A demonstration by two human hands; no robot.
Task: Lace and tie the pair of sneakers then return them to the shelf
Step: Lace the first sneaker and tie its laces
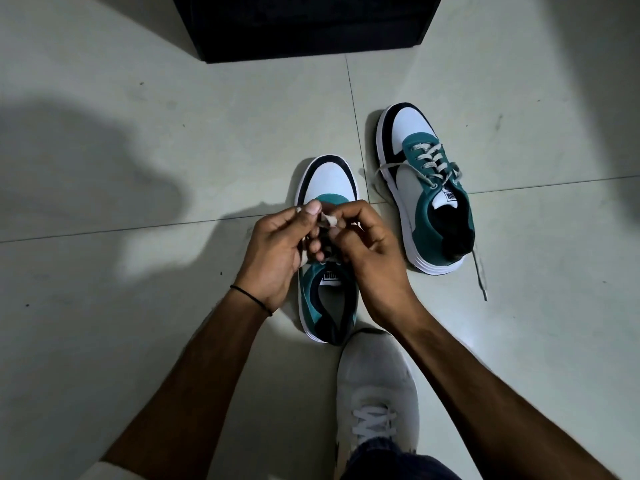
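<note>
Lace, a flat grey-white cotton strip (pixel 327 220), sits pinched between the fingers of the left hand (pixel 277 251) and right hand (pixel 370 247), raised over the near teal-and-white sneaker (pixel 327 181) to knot it. Right of that sneaker, well apart, the second teal-and-white sneaker (pixel 426 188) lies laced but untied.

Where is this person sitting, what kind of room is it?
Probably indoors at home, perhaps an entryway: a pale tiled floor, a dark cabinet or shelf and a teal and white sneaker set out beside them.

Home: tiled floor (pixel 138 341), dark shelf (pixel 304 26)
</note>
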